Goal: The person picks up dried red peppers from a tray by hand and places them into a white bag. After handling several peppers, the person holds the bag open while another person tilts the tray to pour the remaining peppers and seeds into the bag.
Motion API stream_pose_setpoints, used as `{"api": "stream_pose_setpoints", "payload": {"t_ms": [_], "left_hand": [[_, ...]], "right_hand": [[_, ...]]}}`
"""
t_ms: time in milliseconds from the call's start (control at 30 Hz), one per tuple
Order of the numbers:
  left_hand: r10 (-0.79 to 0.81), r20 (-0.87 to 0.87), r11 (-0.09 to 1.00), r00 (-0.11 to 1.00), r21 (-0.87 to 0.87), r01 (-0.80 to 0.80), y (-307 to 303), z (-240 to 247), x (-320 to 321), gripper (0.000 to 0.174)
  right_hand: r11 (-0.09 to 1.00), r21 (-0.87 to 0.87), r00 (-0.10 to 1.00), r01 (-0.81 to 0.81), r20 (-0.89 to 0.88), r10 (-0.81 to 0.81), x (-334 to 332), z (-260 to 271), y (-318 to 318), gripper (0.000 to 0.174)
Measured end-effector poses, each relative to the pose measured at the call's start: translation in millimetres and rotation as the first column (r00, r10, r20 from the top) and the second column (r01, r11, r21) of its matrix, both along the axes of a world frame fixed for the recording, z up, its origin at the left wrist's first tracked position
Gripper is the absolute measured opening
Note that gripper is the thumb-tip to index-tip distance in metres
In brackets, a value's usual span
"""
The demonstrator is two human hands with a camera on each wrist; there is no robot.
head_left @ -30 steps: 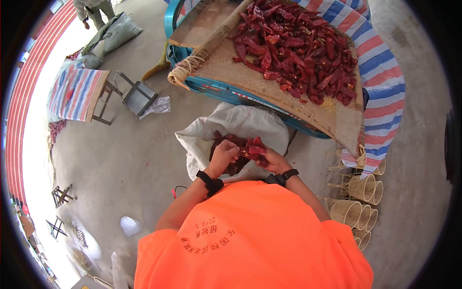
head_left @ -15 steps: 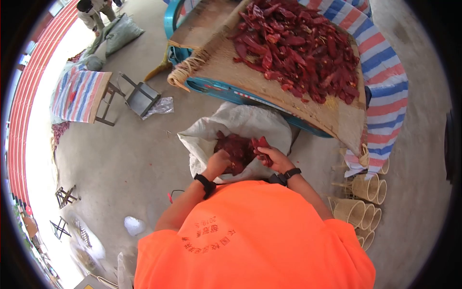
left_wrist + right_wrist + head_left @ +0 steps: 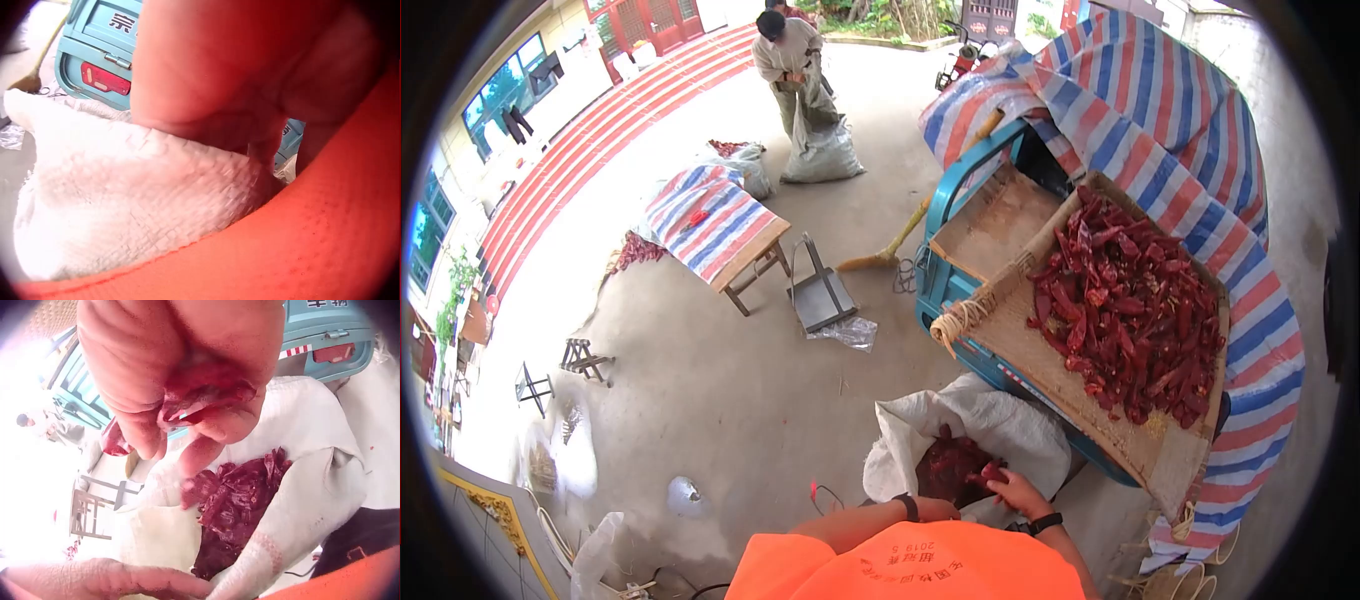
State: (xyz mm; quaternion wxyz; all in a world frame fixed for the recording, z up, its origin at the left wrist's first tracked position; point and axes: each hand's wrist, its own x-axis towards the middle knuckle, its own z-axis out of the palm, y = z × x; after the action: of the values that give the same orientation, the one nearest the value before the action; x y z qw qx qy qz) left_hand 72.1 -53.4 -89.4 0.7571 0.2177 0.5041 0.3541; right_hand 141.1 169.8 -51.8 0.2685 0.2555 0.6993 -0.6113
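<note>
My right hand point(image 3: 1022, 496) grips dried red chili peppers point(image 3: 209, 394) over the mouth of a white woven sack point(image 3: 1025, 425). One more pepper point(image 3: 114, 439) pokes out beside its fingers. Inside the sack lie more dried chili peppers point(image 3: 240, 509). My left hand point(image 3: 119, 580) is at the sack's near rim, its visible fingers fairly straight and nothing showing in them. In the head view the orange shirt partly covers that hand. From the left wrist, the palm point(image 3: 206, 69) looms over the sack's edge, its fingertips hidden.
A teal cart point(image 3: 945, 240) beyond the sack carries a woven mat point(image 3: 1000, 315) heaped with dried peppers point(image 3: 1125, 310). Striped sheeting point(image 3: 1170, 130) drapes over the cart. Far off, a person point(image 3: 790, 55) handles a grey sack point(image 3: 825, 155) near a sheet-covered low table point(image 3: 715, 225).
The head view has tilted up, so the sack sits lower and more yard shows. My left hand has left the peppers for the near rim; the right still holds peppers.
</note>
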Motion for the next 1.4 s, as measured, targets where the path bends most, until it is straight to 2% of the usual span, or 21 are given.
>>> {"api": "stream_pose_setpoints", "payload": {"t_ms": [100,233,267,333,400,500,633,667,733,800,867,900,967,1000,1033,1067,1133,1200,1267,1333,1400], "left_hand": [[-0.179,-0.459,0.941,0.87,0.18,0.288,4,-22,-3,0.041],[0.152,-0.5,0.962,0.853,0.274,-0.011,6,-43,4,0.043],[0.122,-0.452,0.967,0.883,0.253,-0.003,15,-53,-2,0.055],[0.309,-0.171,0.947,0.936,0.147,-0.286,24,-37,-7,0.065],[0.488,0.162,0.862,0.858,0.068,-0.503,23,2,-19,0.081],[0.646,0.18,0.755,0.742,-0.004,-0.656,29,4,-22,0.077],[0.44,0.433,0.801,0.787,0.206,-0.562,25,-19,-30,0.056],[0.506,0.388,0.787,0.77,0.158,-0.596,22,-7,-26,0.048],[0.258,0.177,0.808,0.95,0.499,-0.313,30,-75,-33,0.046],[0.068,-0.063,0.855,0.996,0.519,-0.026,32,-135,-37,0.047],[0.254,-0.324,0.839,0.911,0.542,-0.041,22,-127,-28,0.054],[0.329,-0.438,0.829,0.836,0.558,-0.034,15,-121,-20,0.058],[0.042,-0.714,0.996,0.699,0.088,0.031,11,-62,-17,0.071],[0.008,-0.597,0.981,0.802,0.161,0.11,7,-79,-21,0.081],[-0.049,-0.571,0.979,0.819,0.134,0.152,8,-78,-18,0.074],[-0.108,-0.541,0.935,0.834,0.23,0.27,11,-97,-17,0.064],[-0.187,-0.448,0.875,0.874,0.329,0.356,6,-111,-18,0.054],[-0.201,-0.35,0.917,0.915,0.261,0.301,3,-82,-19,0.053],[-0.212,-0.295,0.934,0.932,0.219,0.282,1,-68,-19,0.052],[-0.215,-0.265,0.942,0.94,0.196,0.271,3,-62,-19,0.051],[-0.22,-0.245,0.946,0.944,0.183,0.267,3,-58,-18,0.05]], "right_hand": [[1.0,0.029,1.0,0.003,0.025,-0.004,1,-13,-1,0.039],[0.985,-0.088,0.988,0.148,-0.019,-0.15,-14,1,-6,0.034],[0.976,-0.144,0.985,0.161,-0.04,-0.168,-13,-8,-7,0.034],[0.967,-0.225,0.989,0.12,-0.061,-0.137,-15,-9,-9,0.034],[0.951,-0.296,0.984,0.086,-0.122,-0.127,-19,-27,-14,0.034],[0.933,-0.358,0.98,0.04,-0.17,-0.107,-24,-46,-14,0.03],[0.841,-0.538,0.981,0.051,-0.13,-0.143,-29,11,-19,0.033],[0.797,-0.598,0.979,0.082,-0.102,-0.177,-28,19,-20,0.034],[0.89,-0.453,0.971,0.05,-0.186,-0.149,-27,25,-17,0.035],[0.944,-0.328,0.961,0.045,-0.245,-0.13,-26,27,-10,0.036],[0.968,-0.24,0.95,0.069,-0.281,-0.137,-25,22,-3,0.037],[0.99,-0.141,0.937,-0.016,-0.347,-0.034,-24,12,-2,0.039],[0.988,0.083,0.897,-0.129,-0.415,0.152,-12,-21,5,0.043],[0.809,0.495,0.801,-0.318,-0.317,0.509,-7,-30,11,0.051],[0.755,0.581,0.788,-0.305,-0.291,0.542,1,-25,10,0.053],[0.692,0.658,0.776,-0.296,-0.257,0.576,1,-16,8,0.054],[0.8,0.545,0.796,-0.252,-0.354,0.491,-5,21,9,0.052],[0.968,0.136,0.895,-0.212,-0.372,0.248,-9,77,10,0.047],[0.965,0.129,0.854,-0.23,-0.448,0.263,-8,161,19,0.042],[0.946,0.29,0.865,-0.142,-0.428,0.261,-2,227,43,0.039],[0.831,0.521,0.759,0.196,-0.617,0.208,5,245,83,0.036]]}}
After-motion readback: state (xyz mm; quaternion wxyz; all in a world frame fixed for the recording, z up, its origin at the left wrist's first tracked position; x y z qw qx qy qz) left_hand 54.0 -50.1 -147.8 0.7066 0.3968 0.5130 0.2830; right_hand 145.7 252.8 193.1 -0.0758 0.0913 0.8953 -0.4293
